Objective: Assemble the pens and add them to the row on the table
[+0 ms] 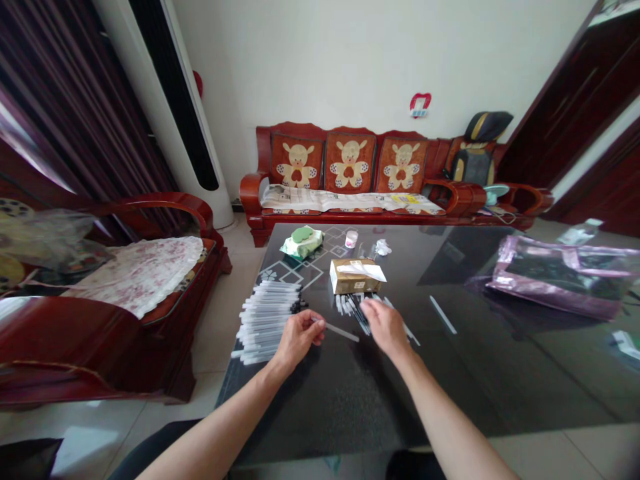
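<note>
Two bare hands work over one dark, glossy counter [425, 390]. The left hand [300, 337] has its fingertips pinched together on the end of one clear tube [343, 332], which points out to the right, just above the counter. The right hand [385, 327] is over a small heap of thin black and pale sticks [357, 312] in front of the box; it is blurred, so I can't tell whether its fingers are closed on one.

Left of the left hand lies one broad stack of tubes [265, 323] — too many and too tightly packed to count — with black ends showing on its right side. One lone tube [443, 315] lies apart, to the right of the right hand.

Farther back are one cardboard box [347, 283], one green pack of wipes [303, 243], one small cup [351, 239] and one crumpled tissue [383, 247] — and, far right, one purple-edged clear bag [555, 297].
</note>
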The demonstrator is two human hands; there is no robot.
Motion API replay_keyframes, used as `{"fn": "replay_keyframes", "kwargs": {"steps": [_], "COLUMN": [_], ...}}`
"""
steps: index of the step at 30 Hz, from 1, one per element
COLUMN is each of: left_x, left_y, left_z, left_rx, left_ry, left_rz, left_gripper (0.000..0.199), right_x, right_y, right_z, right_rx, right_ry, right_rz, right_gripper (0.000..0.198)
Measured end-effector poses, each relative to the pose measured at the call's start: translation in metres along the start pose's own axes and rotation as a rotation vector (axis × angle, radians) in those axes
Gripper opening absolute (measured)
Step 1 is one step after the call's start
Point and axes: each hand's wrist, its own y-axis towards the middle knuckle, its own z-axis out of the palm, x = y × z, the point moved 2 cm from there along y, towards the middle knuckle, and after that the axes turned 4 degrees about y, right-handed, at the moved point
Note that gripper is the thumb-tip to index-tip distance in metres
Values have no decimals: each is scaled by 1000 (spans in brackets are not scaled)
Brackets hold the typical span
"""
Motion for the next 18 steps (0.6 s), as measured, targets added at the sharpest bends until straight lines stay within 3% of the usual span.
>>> {"fn": "replay_keyframes", "kwargs": {"steps": [2, 4, 6, 8, 10, 13, 18], "left_x": [0, 2, 4, 5, 4, 0, -3], "left_y": [0, -1, -1, -1, -1, 1, 2], "left_z": [-5, -8, -10, -11, -11, -11, -10], "left_rx": [-8, 2, 8, 6, -1, -10, -37], "left_ry": [10, 28, 35, 34, 32, 25, -60], "left_rz": [-5, -6, -1, 5, 5, 2, -77], "left_gripper": [30, 30, 31, 31, 30, 30, 31], "right_x": [-57, -118, -168, -197, -202, -183, -133], "right_y": [6, 0, -16, -30, -35, -30, -9], "right_z": [-26, -48, -59, -61, -59, -54, -35], "right_rx": [-192, -275, -219, -99, -67, -59, 26], "right_ry": [-208, -427, -528, -564, -630, -679, -344], "right_rz": [166, 458, 738, 818, 741, 639, 595], "right_gripper": [40, 44, 42, 35, 30, 26, 21]}}
